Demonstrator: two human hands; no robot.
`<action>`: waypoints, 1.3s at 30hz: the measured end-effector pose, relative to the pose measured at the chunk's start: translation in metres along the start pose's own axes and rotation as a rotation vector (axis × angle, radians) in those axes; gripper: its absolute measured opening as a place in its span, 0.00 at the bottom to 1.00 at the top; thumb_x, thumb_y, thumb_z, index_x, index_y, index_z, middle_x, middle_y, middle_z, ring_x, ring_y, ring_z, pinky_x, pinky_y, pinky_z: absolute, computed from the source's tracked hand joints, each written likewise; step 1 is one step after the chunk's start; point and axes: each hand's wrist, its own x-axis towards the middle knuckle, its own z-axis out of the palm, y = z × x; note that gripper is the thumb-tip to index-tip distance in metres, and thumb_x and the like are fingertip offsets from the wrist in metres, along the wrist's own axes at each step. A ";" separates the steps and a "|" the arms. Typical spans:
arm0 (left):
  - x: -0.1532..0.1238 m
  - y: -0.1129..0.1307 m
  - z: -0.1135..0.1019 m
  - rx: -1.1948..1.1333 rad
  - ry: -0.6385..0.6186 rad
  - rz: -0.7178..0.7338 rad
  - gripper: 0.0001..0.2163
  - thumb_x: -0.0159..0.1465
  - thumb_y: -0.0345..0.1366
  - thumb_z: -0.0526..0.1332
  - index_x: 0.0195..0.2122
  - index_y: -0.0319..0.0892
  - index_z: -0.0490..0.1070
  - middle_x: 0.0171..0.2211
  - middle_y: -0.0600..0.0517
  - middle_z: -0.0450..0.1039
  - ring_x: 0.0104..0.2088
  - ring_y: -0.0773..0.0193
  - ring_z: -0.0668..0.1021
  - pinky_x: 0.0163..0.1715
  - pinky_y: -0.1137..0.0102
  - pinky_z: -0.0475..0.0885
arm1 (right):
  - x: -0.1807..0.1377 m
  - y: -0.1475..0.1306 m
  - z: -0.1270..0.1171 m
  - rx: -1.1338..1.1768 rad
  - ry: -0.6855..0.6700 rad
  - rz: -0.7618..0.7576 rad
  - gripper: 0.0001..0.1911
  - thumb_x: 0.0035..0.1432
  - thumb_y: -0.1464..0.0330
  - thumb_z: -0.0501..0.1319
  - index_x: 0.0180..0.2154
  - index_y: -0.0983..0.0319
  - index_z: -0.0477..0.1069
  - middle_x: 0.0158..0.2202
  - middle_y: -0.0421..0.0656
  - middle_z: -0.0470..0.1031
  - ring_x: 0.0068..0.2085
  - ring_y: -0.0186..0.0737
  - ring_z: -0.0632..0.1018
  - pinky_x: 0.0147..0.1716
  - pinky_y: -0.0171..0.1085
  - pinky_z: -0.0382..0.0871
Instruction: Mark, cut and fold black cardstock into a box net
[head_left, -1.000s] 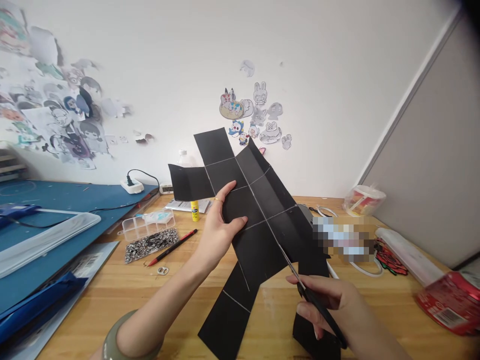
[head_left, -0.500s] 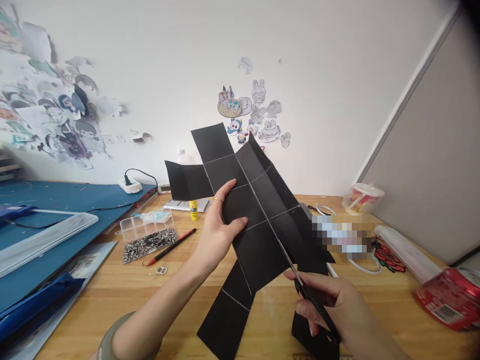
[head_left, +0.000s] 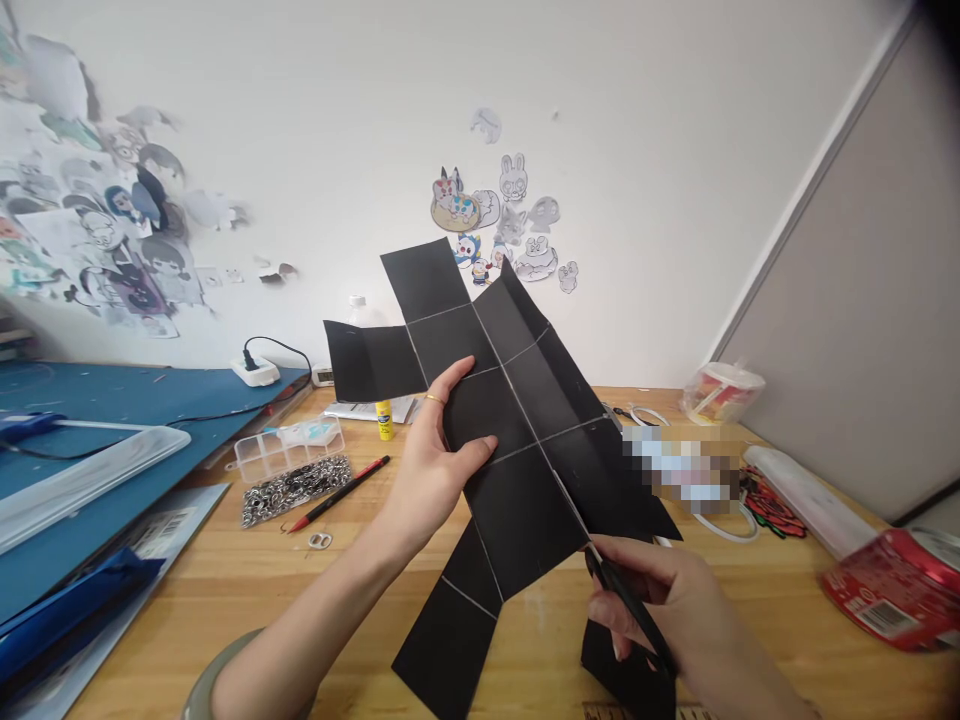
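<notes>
A black paper sheet (head_left: 517, 420) marked with pale grid lines and cut into a branching shape is held up above the wooden desk (head_left: 360, 600). My left hand (head_left: 435, 460) pinches its left middle, thumb on the front, a ring on one finger. My right hand (head_left: 675, 620) grips black-handled scissors (head_left: 615, 580), whose blades run up along a pale line on the sheet. A cut strip of the sheet hangs to the right of the blades. A green bangle (head_left: 217, 685) circles my left wrist.
On the desk lie a red pencil (head_left: 341, 493), a clear compartment box (head_left: 289, 445) beside a pile of metal tabs (head_left: 292, 490), a yellow glue stick (head_left: 385, 420), a blue cutting mat (head_left: 112, 400), a red packet (head_left: 892, 590) at the right and a black paper scrap (head_left: 626, 680) below my right hand.
The scissors have advanced a little up the pale line, and the cut strip at the right has spread farther from the sheet. My left hand keeps its hold.
</notes>
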 end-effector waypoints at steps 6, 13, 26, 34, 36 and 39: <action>-0.002 0.002 0.002 0.011 -0.027 -0.010 0.28 0.53 0.23 0.60 0.55 0.46 0.57 0.51 0.54 0.65 0.49 0.62 0.69 0.46 0.72 0.68 | -0.002 -0.005 0.002 0.034 0.109 0.048 0.11 0.32 0.70 0.67 0.25 0.61 0.73 0.18 0.35 0.67 0.16 0.26 0.63 0.12 0.26 0.55; -0.005 0.004 0.003 0.023 -0.041 -0.012 0.28 0.54 0.23 0.59 0.55 0.48 0.57 0.51 0.55 0.64 0.50 0.62 0.69 0.46 0.72 0.68 | 0.000 -0.005 0.000 -0.038 0.071 0.069 0.09 0.33 0.68 0.67 0.21 0.61 0.67 0.16 0.33 0.65 0.16 0.26 0.62 0.14 0.27 0.57; -0.010 0.010 0.008 0.031 -0.086 -0.034 0.27 0.55 0.24 0.58 0.56 0.48 0.56 0.52 0.55 0.64 0.50 0.62 0.69 0.47 0.71 0.68 | -0.011 -0.023 0.002 -0.210 0.106 -0.010 0.13 0.40 0.64 0.62 0.12 0.59 0.61 0.11 0.35 0.60 0.17 0.31 0.62 0.17 0.31 0.58; -0.008 0.009 0.005 0.000 -0.080 -0.050 0.27 0.53 0.25 0.60 0.54 0.48 0.58 0.51 0.53 0.65 0.48 0.56 0.71 0.43 0.66 0.71 | -0.009 -0.020 -0.001 -0.090 -0.033 -0.016 0.10 0.37 0.63 0.61 0.14 0.59 0.62 0.15 0.38 0.64 0.21 0.35 0.67 0.18 0.33 0.61; -0.008 0.008 0.004 -0.017 -0.076 -0.071 0.27 0.53 0.25 0.60 0.54 0.48 0.59 0.51 0.53 0.65 0.48 0.57 0.71 0.43 0.67 0.71 | -0.013 -0.027 0.001 -0.098 -0.004 -0.005 0.08 0.37 0.65 0.60 0.15 0.58 0.62 0.14 0.37 0.63 0.23 0.37 0.69 0.19 0.33 0.61; -0.008 0.009 0.006 -0.057 -0.070 -0.092 0.27 0.53 0.25 0.61 0.54 0.48 0.59 0.51 0.53 0.66 0.48 0.58 0.71 0.43 0.68 0.71 | -0.016 -0.031 0.005 -0.151 0.074 0.026 0.05 0.38 0.68 0.58 0.16 0.58 0.63 0.10 0.34 0.60 0.22 0.36 0.70 0.20 0.32 0.62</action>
